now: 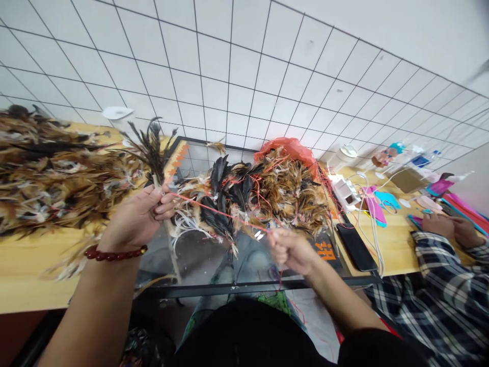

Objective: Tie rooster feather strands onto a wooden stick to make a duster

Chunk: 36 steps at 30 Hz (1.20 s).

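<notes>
My left hand [143, 211] is closed round the base of a bunch of dark feathers [154, 150], whose tips fan upward. From that base a red string [216, 209] runs taut, sloping down to my right hand [292, 250], which is closed on it. Below and behind the string lie bundles of black feathers [217, 221] with pale tied ends. Thin white feather strips [189, 224] are spread beside them, close to my left hand. The string's wrap at the feather base is too small to make out.
Brown feathers [64, 183] heap up at the left. More brown feathers [294, 188] spill from a red plastic bag [286, 148]. A phone [356, 247], white cables and a power strip [346, 191] lie right. At far right a person in a plaid sleeve [439, 260] works.
</notes>
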### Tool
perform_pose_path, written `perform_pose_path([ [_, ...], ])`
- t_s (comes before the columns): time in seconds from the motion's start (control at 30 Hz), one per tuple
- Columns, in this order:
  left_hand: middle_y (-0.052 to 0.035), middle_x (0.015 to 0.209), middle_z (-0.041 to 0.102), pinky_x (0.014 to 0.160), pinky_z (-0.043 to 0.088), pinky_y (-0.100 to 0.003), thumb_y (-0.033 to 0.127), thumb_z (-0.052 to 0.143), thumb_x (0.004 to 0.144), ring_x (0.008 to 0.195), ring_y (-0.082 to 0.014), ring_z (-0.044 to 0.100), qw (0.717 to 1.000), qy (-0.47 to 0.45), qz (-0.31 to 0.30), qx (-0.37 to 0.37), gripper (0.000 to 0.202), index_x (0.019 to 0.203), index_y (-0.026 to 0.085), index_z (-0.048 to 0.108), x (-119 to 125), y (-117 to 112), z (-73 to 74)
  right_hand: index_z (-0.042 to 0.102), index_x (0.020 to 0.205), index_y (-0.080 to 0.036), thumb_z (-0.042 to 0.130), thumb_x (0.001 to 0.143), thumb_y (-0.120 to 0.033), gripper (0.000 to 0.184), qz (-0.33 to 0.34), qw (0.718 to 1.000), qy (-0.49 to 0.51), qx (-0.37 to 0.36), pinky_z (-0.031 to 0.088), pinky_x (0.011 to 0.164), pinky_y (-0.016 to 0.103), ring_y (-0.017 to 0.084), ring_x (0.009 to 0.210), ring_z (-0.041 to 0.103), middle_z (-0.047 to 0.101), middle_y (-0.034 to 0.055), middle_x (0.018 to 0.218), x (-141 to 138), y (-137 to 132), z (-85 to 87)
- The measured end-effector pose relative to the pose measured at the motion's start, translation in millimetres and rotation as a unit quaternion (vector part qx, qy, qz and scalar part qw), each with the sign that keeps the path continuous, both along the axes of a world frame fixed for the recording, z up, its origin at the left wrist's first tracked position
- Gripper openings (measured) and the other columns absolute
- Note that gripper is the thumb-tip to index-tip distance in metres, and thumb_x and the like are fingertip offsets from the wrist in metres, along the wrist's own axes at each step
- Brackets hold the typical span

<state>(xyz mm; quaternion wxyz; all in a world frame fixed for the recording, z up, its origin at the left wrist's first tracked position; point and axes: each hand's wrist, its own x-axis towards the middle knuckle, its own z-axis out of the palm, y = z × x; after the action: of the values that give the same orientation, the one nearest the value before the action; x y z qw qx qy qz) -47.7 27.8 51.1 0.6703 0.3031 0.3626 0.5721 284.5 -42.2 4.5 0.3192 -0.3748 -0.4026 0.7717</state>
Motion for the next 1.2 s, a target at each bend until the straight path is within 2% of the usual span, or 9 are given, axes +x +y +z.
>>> perform_pose_path([
  [0.13, -0.0061, 0.08, 0.06, 0.039, 0.031, -0.013, 0.006, 0.061, 0.081, 0.049, -0.0046, 0.035, 0.995, 0.09, 0.023, -0.044, 0.009, 0.075, 0.011, 0.058, -7, -6, -4.4, 0.059, 0.076, -0.016, 0.057, 0.09, -0.052, 0.038, -0.028, 0.956, -0.206, 0.208, 0.022, 0.049, 0.022, 0.007, 0.048, 0.027, 0.037, -0.0065, 0.054, 22, 15, 31.5],
  [0.27, -0.0054, 0.09, 0.063, 0.04, 0.031, -0.015, 0.01, 0.069, 0.077, 0.05, -0.0038, 0.037, 0.99, 0.137, 0.031, -0.003, 0.015, 0.069, 0.012, 0.056, 8, -26, 9.6, 0.061, 0.076, -0.016, 0.047, 0.096, -0.032, 0.03, 0.113, 0.808, -0.424, 0.394, 0.032, 0.064, 0.024, 0.011, 0.064, 0.046, 0.056, 0.0005, 0.069, -4, 20, 68.1],
  [0.33, -0.0041, 0.085, 0.062, 0.041, 0.029, -0.015, 0.018, 0.076, 0.074, 0.049, -0.003, 0.034, 0.992, 0.121, -0.02, 0.028, 0.016, 0.077, 0.012, 0.061, 26, -39, 18.1, 0.061, 0.077, -0.016, 0.046, 0.096, -0.027, 0.026, 0.141, 0.735, -0.501, 0.435, 0.029, 0.063, 0.025, 0.011, 0.062, 0.045, 0.055, 0.0003, 0.066, -27, 22, 83.3],
  [0.4, -0.0039, 0.079, 0.061, 0.042, 0.029, -0.016, 0.029, 0.078, 0.075, 0.049, -0.0037, 0.035, 0.984, 0.12, -0.128, 0.011, 0.024, 0.088, 0.013, 0.066, 49, -49, 21.9, 0.063, 0.081, -0.017, 0.047, 0.095, -0.026, 0.024, 0.142, 0.695, -0.533, 0.461, 0.027, 0.062, 0.025, 0.011, 0.061, 0.044, 0.057, 0.0008, 0.068, -48, 24, 94.6],
  [0.47, 0.0015, 0.063, 0.05, 0.042, 0.028, -0.017, 0.034, 0.079, 0.074, 0.048, -0.0053, 0.036, 0.976, 0.108, -0.19, 0.015, 0.028, 0.081, 0.013, 0.064, 70, -55, 19.2, 0.064, 0.084, -0.018, 0.046, 0.096, -0.028, 0.024, 0.111, 0.692, -0.534, 0.473, 0.028, 0.061, 0.025, 0.011, 0.061, 0.046, 0.059, 0.0011, 0.069, -58, 25, 101.5],
  [0.57, 0.0002, 0.067, 0.053, 0.042, 0.028, -0.017, 0.037, 0.079, 0.075, 0.048, -0.0048, 0.037, 0.97, 0.084, -0.226, 0.019, 0.03, 0.078, 0.012, 0.061, 85, -55, 7.3, 0.062, 0.082, -0.017, 0.044, 0.097, -0.03, 0.027, 0.038, 0.709, -0.521, 0.473, 0.03, 0.061, 0.024, 0.011, 0.061, 0.047, 0.057, -0.0001, 0.066, -45, 25, 103.8],
  [0.97, -0.0012, 0.069, 0.049, 0.041, 0.028, -0.014, 0.023, 0.079, 0.075, 0.05, -0.0041, 0.037, 0.945, 0.036, -0.32, -0.063, 0.02, 0.077, 0.01, 0.063, 65, -54, -18.5, 0.062, 0.074, -0.018, 0.05, 0.089, -0.058, 0.044, -0.18, 0.769, -0.501, 0.352, 0.039, 0.06, 0.028, 0.015, 0.064, 0.048, 0.056, 0.0025, 0.066, 115, -59, 58.8],
  [1.1, -0.0001, 0.066, 0.046, 0.041, 0.023, -0.014, 0.024, 0.077, 0.076, 0.048, -0.0033, 0.031, 0.95, 0.059, -0.304, -0.044, 0.021, 0.073, 0.01, 0.062, 70, -61, -29.9, 0.066, 0.077, -0.019, 0.052, 0.09, -0.058, 0.044, -0.091, 0.784, -0.527, 0.316, 0.046, 0.067, 0.032, 0.018, 0.066, 0.055, 0.062, 0.0041, 0.069, 120, -85, 44.3],
  [1.2, 0.0006, 0.065, 0.045, 0.042, 0.019, -0.014, 0.027, 0.074, 0.078, 0.048, -0.0032, 0.029, 0.955, 0.097, -0.278, -0.023, 0.022, 0.074, 0.01, 0.062, 82, -73, -34.4, 0.069, 0.109, -0.02, 0.062, 0.087, -0.051, 0.039, 0.024, 0.797, -0.493, 0.347, 0.046, 0.097, 0.043, 0.027, 0.105, 0.062, 0.069, 0.0122, 0.113, 89, -88, 34.6],
])
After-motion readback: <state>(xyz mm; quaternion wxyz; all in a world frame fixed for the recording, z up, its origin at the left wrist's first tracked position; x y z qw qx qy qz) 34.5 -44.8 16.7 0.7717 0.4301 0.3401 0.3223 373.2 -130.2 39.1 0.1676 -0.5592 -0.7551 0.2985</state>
